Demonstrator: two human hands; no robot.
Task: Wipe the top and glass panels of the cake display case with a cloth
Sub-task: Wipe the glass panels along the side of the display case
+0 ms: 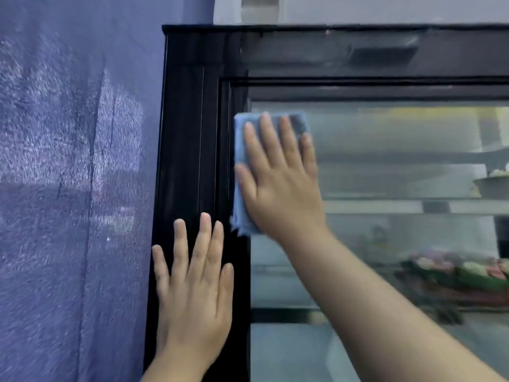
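Observation:
The cake display case has a black frame (190,133) and a large glass panel (385,161). My right hand (278,183) lies flat on a folded blue cloth (241,144), pressing it against the glass at the panel's upper left corner, right beside the frame. The cloth shows above my fingertips and along the left of my palm. My left hand (195,288) rests flat with fingers spread on the black frame, lower and to the left, holding nothing. The case's black top edge (330,27) runs across the upper part of the view.
A blue-purple textured wall (74,188) fills the left side, touching the case. Behind the glass are shelves, with a decorated cake (462,274) at lower right and a dish (493,183) on a higher shelf at the right edge.

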